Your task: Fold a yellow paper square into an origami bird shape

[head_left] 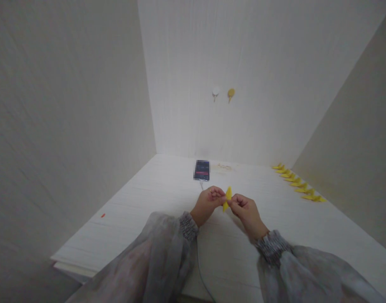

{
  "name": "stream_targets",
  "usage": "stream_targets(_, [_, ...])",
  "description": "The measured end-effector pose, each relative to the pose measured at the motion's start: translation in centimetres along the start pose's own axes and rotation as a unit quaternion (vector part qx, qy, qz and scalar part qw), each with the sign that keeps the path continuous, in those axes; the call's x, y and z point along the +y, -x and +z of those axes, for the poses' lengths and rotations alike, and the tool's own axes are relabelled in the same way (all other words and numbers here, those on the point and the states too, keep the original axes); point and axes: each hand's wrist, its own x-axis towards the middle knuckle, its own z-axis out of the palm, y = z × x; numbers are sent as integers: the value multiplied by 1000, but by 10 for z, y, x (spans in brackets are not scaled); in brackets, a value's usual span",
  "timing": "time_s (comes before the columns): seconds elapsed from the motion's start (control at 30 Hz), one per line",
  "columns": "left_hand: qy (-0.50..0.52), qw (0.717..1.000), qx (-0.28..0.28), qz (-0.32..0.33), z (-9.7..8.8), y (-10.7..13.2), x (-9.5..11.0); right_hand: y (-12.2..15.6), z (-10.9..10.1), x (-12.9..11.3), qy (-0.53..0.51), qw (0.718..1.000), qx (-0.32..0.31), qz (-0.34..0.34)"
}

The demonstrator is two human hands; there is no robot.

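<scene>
A small folded yellow paper piece [227,198] is pinched between both my hands above the white table [142,198]. My left hand [208,205] grips its left side with closed fingers. My right hand [246,211] grips its right side, fingers curled. Both wrists wear grey gathered sleeves.
A row of several finished yellow folded pieces [298,183] lies along the right wall. A phone [202,170] lies at the back of the table, with a cable running toward me. A tiny red speck [102,215] sits at the left. Two round hooks [223,93] are on the back wall.
</scene>
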Motion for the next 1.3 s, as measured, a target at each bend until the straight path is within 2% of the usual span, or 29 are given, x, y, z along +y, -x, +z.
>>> stream_targets(0.1, [-20,1000,6,-1,-2,-1,-4,-2,-1,3,24,1000,13,-7])
stream_targets(0.27, [-67,998,9,15,-4,-2,-10,-2,-1,3,20,1000,-2,-3])
stream_targets(0.5, [-205,976,-17,68,-2,7,3,-2,1,-6,-9,1000,-29,7])
stream_targets(0.67, [-211,972,-37,93,-4,6,4,-1,3,-9,-55,997,-57,11])
stream_targets(0.9, [-208,973,-35,98,-5,4,4,0,2,-6,-76,994,-77,4])
stream_targets(0.97, [-203,975,-31,84,-4,5,6,-1,2,-4,-72,994,-81,0])
stream_targets(1.07, [-155,987,-18,29,-2,6,10,-1,1,-3,-45,995,-88,-3])
stream_targets(1.17, [-94,995,-21,-32,1,7,12,0,2,-2,17,996,-83,-11])
stream_targets(1.3, [-64,995,0,-77,1,6,12,1,2,-3,100,992,-65,-43])
